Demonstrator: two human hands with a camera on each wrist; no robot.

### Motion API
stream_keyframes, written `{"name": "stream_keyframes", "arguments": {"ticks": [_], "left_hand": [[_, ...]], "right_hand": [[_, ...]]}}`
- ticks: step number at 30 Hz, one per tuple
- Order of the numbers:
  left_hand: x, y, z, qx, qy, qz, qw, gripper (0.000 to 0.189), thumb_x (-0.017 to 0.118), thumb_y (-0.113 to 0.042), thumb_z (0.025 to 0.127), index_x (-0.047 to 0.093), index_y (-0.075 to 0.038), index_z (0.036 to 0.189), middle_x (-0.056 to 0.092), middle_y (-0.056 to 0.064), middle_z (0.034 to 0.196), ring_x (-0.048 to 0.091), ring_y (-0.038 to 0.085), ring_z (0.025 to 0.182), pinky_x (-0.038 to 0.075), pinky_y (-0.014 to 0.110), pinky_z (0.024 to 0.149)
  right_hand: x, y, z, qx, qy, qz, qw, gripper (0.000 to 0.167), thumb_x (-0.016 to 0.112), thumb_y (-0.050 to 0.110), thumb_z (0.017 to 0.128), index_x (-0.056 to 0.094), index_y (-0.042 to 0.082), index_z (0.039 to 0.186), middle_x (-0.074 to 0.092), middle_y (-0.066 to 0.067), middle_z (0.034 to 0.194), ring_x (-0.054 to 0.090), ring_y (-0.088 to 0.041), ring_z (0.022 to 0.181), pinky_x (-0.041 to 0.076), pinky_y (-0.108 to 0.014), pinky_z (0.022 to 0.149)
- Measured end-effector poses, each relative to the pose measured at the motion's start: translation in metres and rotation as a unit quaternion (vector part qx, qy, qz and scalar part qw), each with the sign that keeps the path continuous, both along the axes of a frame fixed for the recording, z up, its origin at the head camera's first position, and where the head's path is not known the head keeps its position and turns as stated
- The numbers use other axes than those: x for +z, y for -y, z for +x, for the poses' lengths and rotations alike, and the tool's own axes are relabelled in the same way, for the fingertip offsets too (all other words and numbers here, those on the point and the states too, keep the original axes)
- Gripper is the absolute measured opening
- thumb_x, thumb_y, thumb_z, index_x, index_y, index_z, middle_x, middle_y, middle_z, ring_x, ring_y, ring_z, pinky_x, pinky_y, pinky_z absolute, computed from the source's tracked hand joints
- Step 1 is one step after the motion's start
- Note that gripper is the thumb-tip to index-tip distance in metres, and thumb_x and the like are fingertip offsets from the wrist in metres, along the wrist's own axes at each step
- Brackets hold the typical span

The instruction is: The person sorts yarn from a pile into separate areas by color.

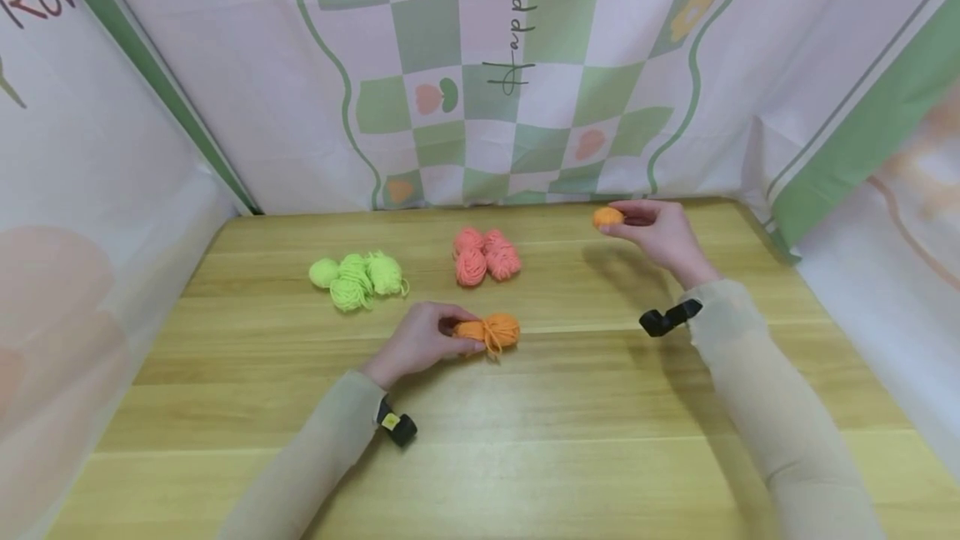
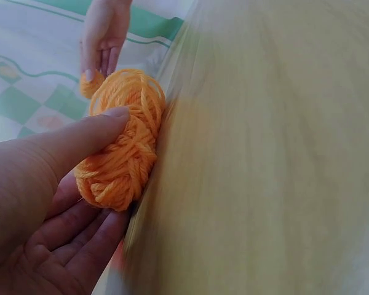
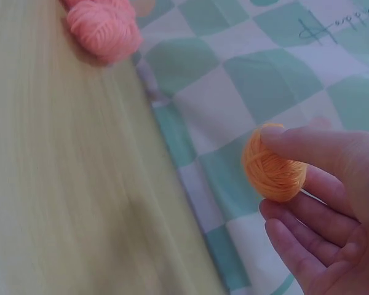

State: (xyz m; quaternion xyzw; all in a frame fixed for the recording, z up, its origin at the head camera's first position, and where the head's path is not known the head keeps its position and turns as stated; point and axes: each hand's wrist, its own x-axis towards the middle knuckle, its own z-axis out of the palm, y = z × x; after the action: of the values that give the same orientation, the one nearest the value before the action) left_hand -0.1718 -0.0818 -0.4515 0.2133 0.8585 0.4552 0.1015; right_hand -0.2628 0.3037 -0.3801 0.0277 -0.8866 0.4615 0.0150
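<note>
My left hand [image 1: 426, 342] grips an orange yarn skein [image 1: 501, 330] low over the middle of the table, thumb across its strands in the left wrist view. A loose loop of yarn hangs at the skein's front. At the back right, my right hand [image 1: 660, 233] pinches a small orange yarn ball [image 3: 274, 165] between thumb and fingers, raised above the tabletop with its shadow below. Just behind the left hand lie coral pink yarn balls [image 1: 471, 261], bunched together. Further left sits a group of lime green yarn balls [image 1: 351, 282], one smaller and smoother than the others.
The wooden table [image 1: 480, 457] reaches back to a hanging checked curtain [image 1: 495, 65]. White cloth with green bands [image 1: 142, 65] closes in the left side, and similar cloth hangs on the right. Dark wrist cameras [image 1: 663, 319] are strapped at both sleeves.
</note>
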Motion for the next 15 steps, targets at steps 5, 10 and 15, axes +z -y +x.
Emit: {"name": "stream_keyframes", "arguments": {"ticks": [5,10,15], "left_hand": [[-0.001,0.000,0.000,-0.001,0.000,0.000,1.0000,0.037,0.089,-0.029,0.081,0.077,-0.013,0.113,0.073,-0.004,0.103,0.065,0.009,0.090,0.056,0.029,0.084],[0.000,0.000,-0.001,-0.001,0.001,-0.003,1.0000,0.037,0.088,-0.028,0.082,0.077,-0.013,0.113,0.072,-0.005,0.103,0.065,0.010,0.091,0.056,0.030,0.085],[0.001,0.000,-0.001,-0.001,0.003,0.001,1.0000,0.037,0.089,-0.029,0.081,0.077,-0.013,0.113,0.072,-0.005,0.103,0.065,0.010,0.091,0.056,0.030,0.084]], "right_hand": [[0.008,0.004,0.008,0.005,-0.006,0.000,1.0000,0.058,0.081,0.039,0.089,0.066,0.006,0.134,0.068,-0.014,0.125,0.064,-0.007,0.100,0.052,-0.014,0.081],[0.015,0.010,0.015,0.011,-0.015,-0.001,0.9998,0.057,0.081,0.037,0.089,0.066,0.005,0.133,0.067,-0.016,0.126,0.064,-0.009,0.100,0.053,-0.014,0.080],[0.021,0.015,0.023,0.017,-0.033,-0.001,0.9993,0.053,0.082,0.034,0.088,0.068,0.004,0.131,0.068,-0.016,0.122,0.065,-0.007,0.095,0.054,-0.015,0.078]]}}
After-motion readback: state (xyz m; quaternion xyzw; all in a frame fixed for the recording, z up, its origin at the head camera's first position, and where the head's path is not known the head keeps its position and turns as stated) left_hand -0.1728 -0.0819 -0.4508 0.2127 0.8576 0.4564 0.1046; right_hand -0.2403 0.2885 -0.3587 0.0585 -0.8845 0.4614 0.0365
